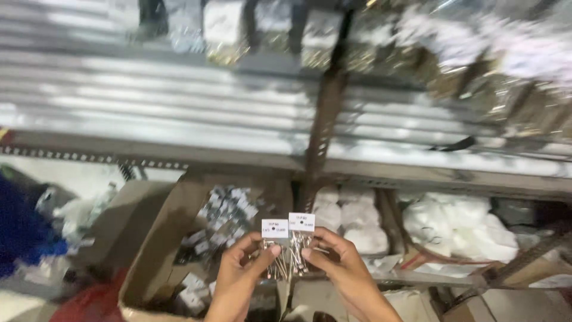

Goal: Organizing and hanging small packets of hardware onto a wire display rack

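one head camera, looking forward and down

worn on the head, it faces metal shelving [238,113] straight ahead. both hands [238,280] sit close at the bottom centre; an open box [155,238] lies just behind and left of their grip.

1. The two small packets: the left packet [274,250] and the right packet [301,244] are clear, glossy plastic with matt white paper header cards; inside lie thin, shiny metal pins.
2. The cardboard box [161,232] is matt brown board, rough and creased at its rim; the packets heaped in it [226,214] show the same glossy film and white card.
3. The shelf rail [179,156] is dull grey metal, scuffed; the upright post [325,119] looks rusty brown and rough.
4. The white bags [459,229] on the shelf are thin, crinkled plastic with a soft sheen.
5. The blue bundle [21,229] at the left edge looks like matt cloth.
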